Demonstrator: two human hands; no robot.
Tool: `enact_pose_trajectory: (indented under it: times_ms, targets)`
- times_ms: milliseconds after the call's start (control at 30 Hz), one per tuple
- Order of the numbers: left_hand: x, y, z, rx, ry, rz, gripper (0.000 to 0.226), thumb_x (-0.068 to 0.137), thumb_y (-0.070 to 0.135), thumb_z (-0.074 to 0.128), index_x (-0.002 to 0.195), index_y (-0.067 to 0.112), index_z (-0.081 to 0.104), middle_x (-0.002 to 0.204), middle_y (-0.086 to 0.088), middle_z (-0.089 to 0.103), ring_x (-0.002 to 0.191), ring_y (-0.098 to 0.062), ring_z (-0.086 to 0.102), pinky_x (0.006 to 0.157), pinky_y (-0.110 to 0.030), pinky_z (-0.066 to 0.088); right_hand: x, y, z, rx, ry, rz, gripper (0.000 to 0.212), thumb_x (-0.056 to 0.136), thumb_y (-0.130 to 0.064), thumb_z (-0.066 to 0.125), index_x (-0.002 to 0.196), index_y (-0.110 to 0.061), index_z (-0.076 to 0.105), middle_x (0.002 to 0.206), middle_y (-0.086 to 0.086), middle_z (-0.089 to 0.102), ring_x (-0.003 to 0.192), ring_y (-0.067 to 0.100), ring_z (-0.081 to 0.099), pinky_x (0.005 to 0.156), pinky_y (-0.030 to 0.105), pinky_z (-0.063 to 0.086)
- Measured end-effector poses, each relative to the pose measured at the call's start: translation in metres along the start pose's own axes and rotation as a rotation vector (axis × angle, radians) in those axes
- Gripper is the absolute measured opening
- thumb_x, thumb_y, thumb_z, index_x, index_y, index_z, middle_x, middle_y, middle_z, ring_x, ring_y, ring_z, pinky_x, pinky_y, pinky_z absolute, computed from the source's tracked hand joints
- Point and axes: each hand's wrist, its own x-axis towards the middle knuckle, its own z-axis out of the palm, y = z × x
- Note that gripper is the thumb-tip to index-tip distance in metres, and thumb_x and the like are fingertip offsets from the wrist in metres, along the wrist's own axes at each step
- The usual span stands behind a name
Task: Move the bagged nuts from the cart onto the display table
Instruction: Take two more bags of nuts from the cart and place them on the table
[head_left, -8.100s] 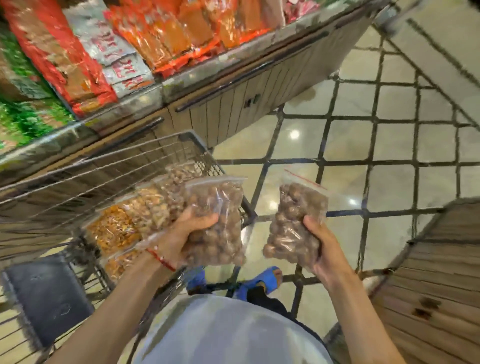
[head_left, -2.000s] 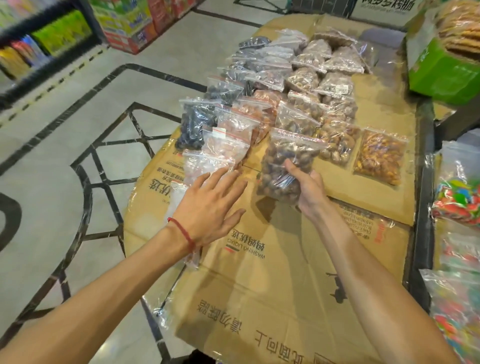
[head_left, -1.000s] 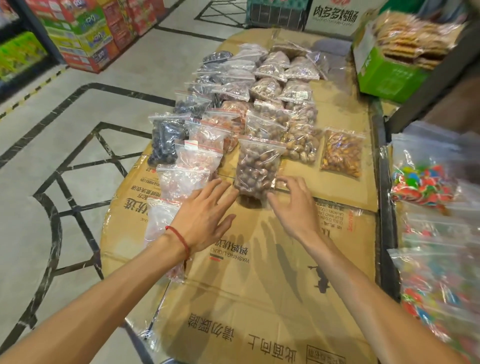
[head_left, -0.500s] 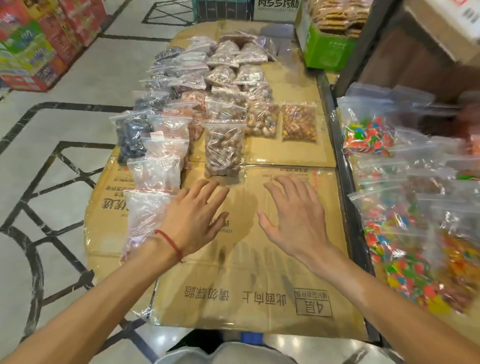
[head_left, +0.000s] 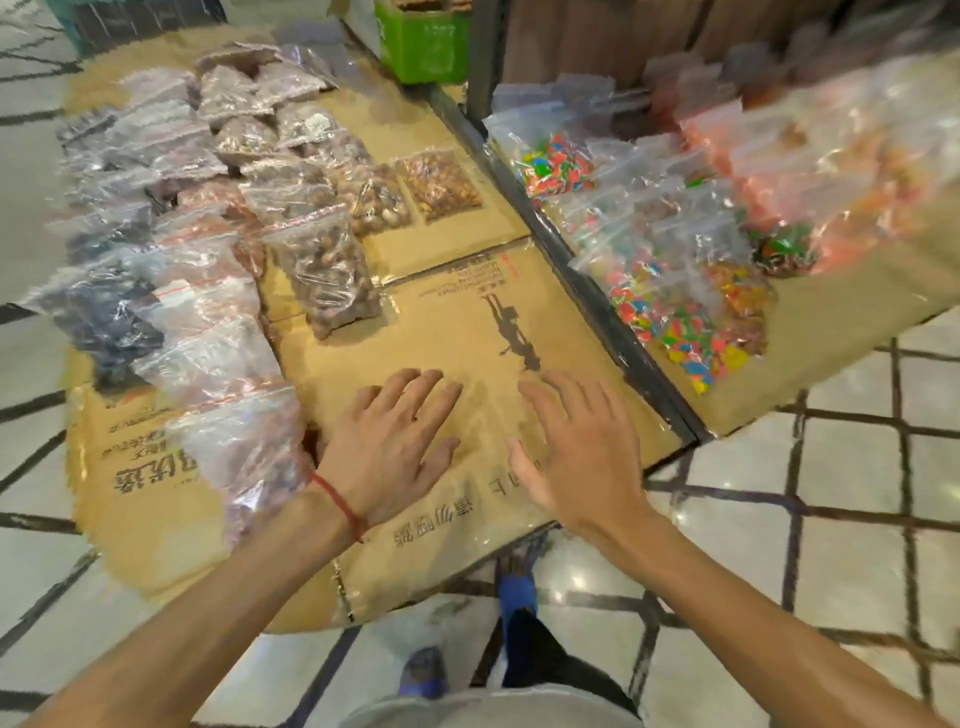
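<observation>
L hand (head_left: 389, 447) & R hand (head_left: 576, 457): both flat, fingers straight & spread, holding nothing. Palms down over bare cardboard of the table (head_left: 467, 322). Can't tell if they touch it or hover just above. Small gap btw the thumbs.

Nut bag (head_left: 332, 280): lies on the table ahead of both hands and apart from them, fwd-left of the L fingertips. Long axis runs away from me, near end canted a bit right, seal end far. L hand is nearer; R hand would have to reach across. The bag lies flat, so I judge this one delivered.

Side row (head_left: 208, 353) of clear bags runs just left of L hand. Its nearest bag sits beside the L wrist; contact w/ forearm unclear. Candy bags (head_left: 675, 312): right of R hand, past the table's dark edge, well apart.

Cart: not in frame, so I can't read the bearing that matters next, hands to next bag. My guess is it's behind me or off to a side. Next I'd lift both hands clear, turn and find the cart. Risk: L forearm dragging the side row on pull-back.
</observation>
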Motion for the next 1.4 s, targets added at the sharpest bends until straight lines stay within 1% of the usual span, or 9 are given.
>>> enact_pose_trajectory:
  times_ms: [167, 267, 400, 500, 600, 767, 933, 1167, 1400]
  targets:
    - [-0.013, 0.025, 0.001, -0.017, -0.024, 0.174, 0.058, 0.099, 0.050, 0.045, 0.145, 0.016, 0.054, 0.143, -0.010, 0.059, 0.131, -0.033, 0.054, 0.092, -0.047, 0.052, -0.072, -0.011, -0.015, -0.011, 0.012, 0.200, 0.050, 0.090, -0.043, 0.070, 0.130, -0.012, 0.070, 0.132, 0.011, 0.067, 0.124, 0.031, 0.059, 0.108, 0.044, 0.041]
    - [-0.011, 0.057, 0.001, -0.059, -0.078, 0.263, 0.058, 0.100, 0.051, 0.044, 0.146, 0.018, 0.051, 0.144, -0.008, 0.057, 0.132, -0.032, 0.053, 0.090, -0.047, 0.053, -0.116, -0.006, -0.027, -0.062, -0.004, 0.286, 0.050, 0.092, -0.045, 0.066, 0.132, -0.014, 0.070, 0.132, 0.007, 0.068, 0.128, 0.029, 0.056, 0.112, 0.041, 0.038]
    - [0.001, 0.114, -0.001, -0.051, -0.103, 0.439, 0.056, 0.102, 0.051, 0.041, 0.146, 0.018, 0.048, 0.147, -0.009, 0.054, 0.135, -0.031, 0.049, 0.093, -0.047, 0.053, -0.173, 0.015, -0.039, -0.127, -0.072, 0.448, 0.054, 0.094, -0.050, 0.061, 0.136, -0.017, 0.067, 0.138, 0.007, 0.067, 0.135, 0.030, 0.057, 0.116, 0.049, 0.043]
    - [0.018, 0.170, -0.001, -0.051, -0.113, 0.571, 0.057, 0.100, 0.049, 0.040, 0.146, 0.016, 0.051, 0.142, -0.011, 0.058, 0.132, -0.033, 0.052, 0.091, -0.045, 0.054, -0.220, 0.043, -0.051, -0.143, 0.010, 0.564, 0.051, 0.093, -0.046, 0.063, 0.132, -0.015, 0.070, 0.134, 0.010, 0.068, 0.131, 0.032, 0.059, 0.115, 0.051, 0.044]
    - [0.039, 0.234, 0.002, -0.026, -0.100, 0.697, 0.061, 0.098, 0.051, 0.036, 0.144, 0.017, 0.056, 0.140, -0.011, 0.060, 0.130, -0.033, 0.055, 0.093, -0.046, 0.053, -0.265, 0.079, -0.065, -0.160, 0.089, 0.665, 0.047, 0.093, -0.041, 0.066, 0.130, -0.013, 0.071, 0.132, 0.010, 0.069, 0.129, 0.033, 0.061, 0.113, 0.052, 0.045]
    - [0.070, 0.361, 0.007, 0.003, -0.093, 0.862, 0.063, 0.096, 0.051, 0.038, 0.147, 0.016, 0.052, 0.140, -0.013, 0.059, 0.129, -0.036, 0.056, 0.095, -0.048, 0.053, -0.341, 0.150, -0.093, -0.218, 0.163, 0.814, 0.048, 0.091, -0.041, 0.069, 0.130, -0.014, 0.072, 0.130, 0.009, 0.070, 0.126, 0.033, 0.063, 0.111, 0.054, 0.048]
    - [0.087, 0.483, 0.023, 0.020, -0.108, 0.980, 0.060, 0.098, 0.051, 0.046, 0.146, 0.017, 0.052, 0.141, -0.011, 0.058, 0.129, -0.032, 0.054, 0.090, -0.043, 0.052, -0.417, 0.232, -0.122, -0.230, 0.199, 0.930, 0.050, 0.090, -0.045, 0.065, 0.129, -0.016, 0.072, 0.130, 0.008, 0.070, 0.128, 0.032, 0.062, 0.116, 0.048, 0.042]
    - [0.111, 0.608, 0.034, 0.061, -0.134, 1.059, 0.061, 0.100, 0.052, 0.044, 0.150, 0.017, 0.048, 0.145, -0.012, 0.056, 0.132, -0.032, 0.054, 0.094, -0.044, 0.053, -0.504, 0.328, -0.153, -0.252, 0.186, 1.049, 0.047, 0.094, -0.044, 0.059, 0.129, -0.015, 0.072, 0.130, 0.008, 0.071, 0.126, 0.033, 0.063, 0.112, 0.052, 0.046]
    - [0.178, 0.712, 0.057, 0.044, -0.182, 1.134, 0.063, 0.101, 0.055, 0.037, 0.153, 0.021, 0.044, 0.149, -0.007, 0.054, 0.138, -0.029, 0.051, 0.101, -0.043, 0.051, -0.535, 0.433, -0.163, -0.266, 0.213, 1.160, 0.045, 0.091, -0.040, 0.069, 0.128, -0.014, 0.071, 0.128, 0.009, 0.071, 0.124, 0.035, 0.063, 0.111, 0.050, 0.044]
